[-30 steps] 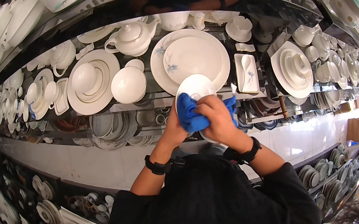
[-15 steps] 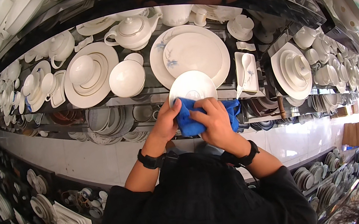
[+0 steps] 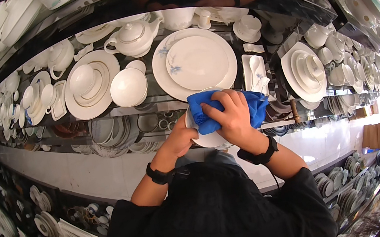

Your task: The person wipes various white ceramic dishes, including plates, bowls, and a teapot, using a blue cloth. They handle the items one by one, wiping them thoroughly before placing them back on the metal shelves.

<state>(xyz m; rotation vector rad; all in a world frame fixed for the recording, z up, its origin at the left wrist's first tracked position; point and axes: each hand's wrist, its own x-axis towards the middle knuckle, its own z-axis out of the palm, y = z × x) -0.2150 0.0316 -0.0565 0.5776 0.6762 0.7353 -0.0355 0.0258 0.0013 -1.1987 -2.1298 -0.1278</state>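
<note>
Ok, clock directions with the white dish [image 3: 208, 140] as the centre and 12 pointing away from the person. That dish is held right in front of the body, at the front edge of the display shelf [image 3: 167, 105]. Left hand [image 3: 175, 140] has it by the 9 o'clock rim, thumb on the edge; the other fingers are mostly tucked away, so can't tell exactly how they sit. Right hand [image 3: 233, 116] has its fingers bent around a bunched blue cloth [image 3: 204, 114] and presses it over the dish's upper part, with loose folds poking out toward 2.

Labels: the marking I can make out is a blue flower print on the crockery. Any lettering around the shop is too small to read.

Room-wise it's tight up front. A large plate [image 3: 161, 75] with a smaller plate [image 3: 205, 62] on it sits at 12, its near rim right by the cloth. White bowl [image 3: 127, 88] at 10, teapot [image 3: 135, 39] at 11, rectangular tray [image 3: 247, 70] with a spoon [image 3: 254, 67] at 2, near the loose cloth. The dark edge of the upper shelf [image 3: 159, 1] crosses beyond at 12. Behind, pale floor [image 3: 297, 150] runs between the two shelving rows, from 8 round to 4.
</note>
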